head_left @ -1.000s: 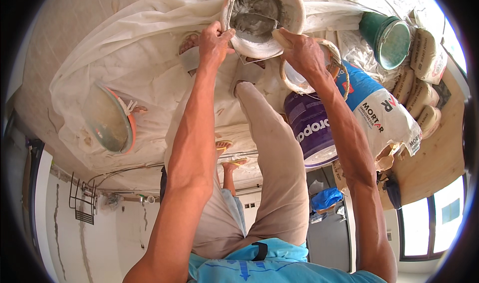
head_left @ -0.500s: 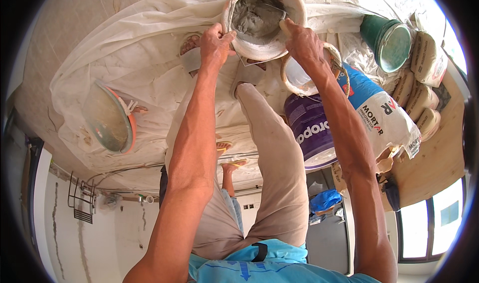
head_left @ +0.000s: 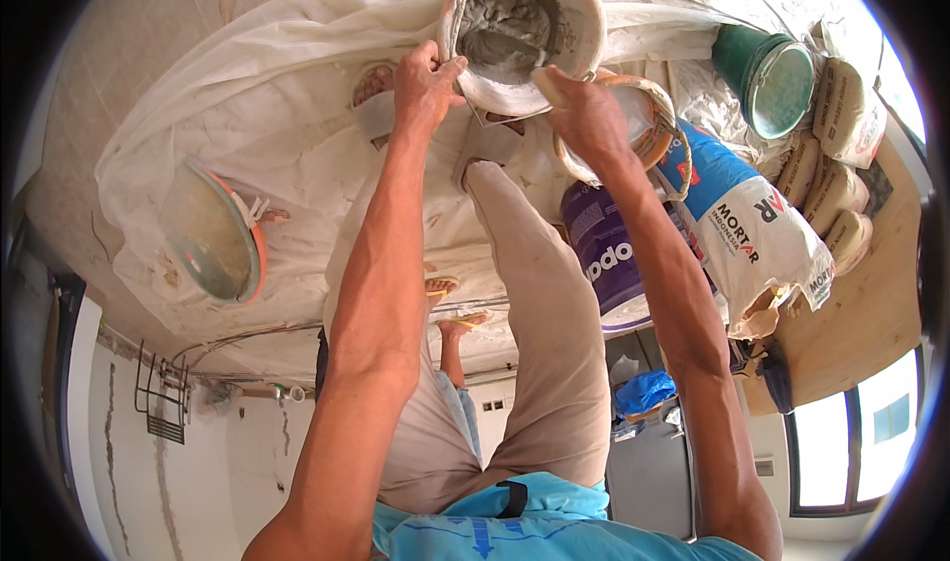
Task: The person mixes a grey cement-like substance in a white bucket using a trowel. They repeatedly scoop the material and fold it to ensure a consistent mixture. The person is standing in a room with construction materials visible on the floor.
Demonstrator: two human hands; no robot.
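A whitish, mortar-smeared bucket [head_left: 591, 29] stands at the top middle with wet grey mortar [head_left: 503, 27] inside. My left hand [head_left: 424, 86] is closed on its near left rim, thumb over the edge. At the near right rim, my right hand [head_left: 589, 116] is closed round what looks like a trowel [head_left: 547, 86]. Only the pale end of its handle shows clearly; I cannot make out its blade against the mortar. Beneath my right wrist is a second bucket [head_left: 648, 155] with a crusted rim and a rope-like handle.
Right of me are a purple pail [head_left: 604, 249], a blue-and-white mortar bag [head_left: 752, 230], a green bucket [head_left: 757, 81] and stacked sacks [head_left: 849, 116]. A round basin [head_left: 213, 234] lies left on the creased drop sheet [head_left: 287, 145]. Another person's sandalled foot [head_left: 457, 326] shows behind me.
My right hand has moved left and toward me, from over the bucket's right rim to its near rim. My left hand keeps its hold; the bucket has barely shifted.
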